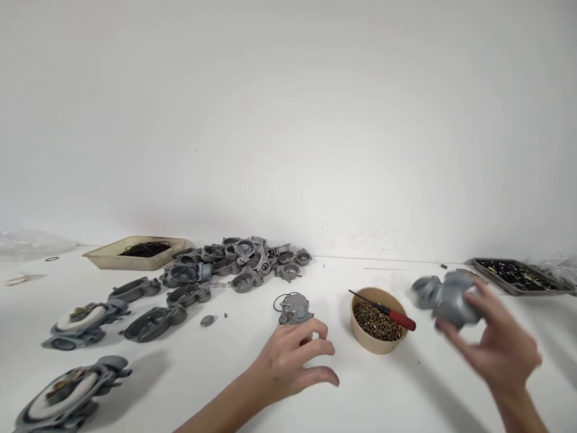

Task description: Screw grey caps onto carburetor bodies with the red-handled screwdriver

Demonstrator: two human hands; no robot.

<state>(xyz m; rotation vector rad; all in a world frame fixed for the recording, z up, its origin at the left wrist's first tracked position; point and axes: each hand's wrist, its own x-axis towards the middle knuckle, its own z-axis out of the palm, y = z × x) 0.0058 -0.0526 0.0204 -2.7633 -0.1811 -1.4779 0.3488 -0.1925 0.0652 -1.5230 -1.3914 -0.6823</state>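
My right hand (500, 340) grips a grey metal carburetor part (455, 300), lifted above the right side of the table and blurred by motion. Behind it, partly covered, is another grey metal part (424, 291). My left hand (300, 361) is held over the middle of the table with its fingers apart and nothing in them. Just beyond its knuckles lies a grey float bowl (295, 305) with a thin black rubber ring (279, 304) at its left edge. Between my hands stands a round tan tub (374, 343) of brass-coloured screws, with a red-handled screwdriver (401, 319) resting across it.
Several grey bowls (246, 246) are heaped at the back, others lying forward and left. Two carburetor bodies with white floats (81, 317) sit at the left. A cream tray (103, 261) holds black rings; a grey tray (518, 285) of dark small parts stands far right.
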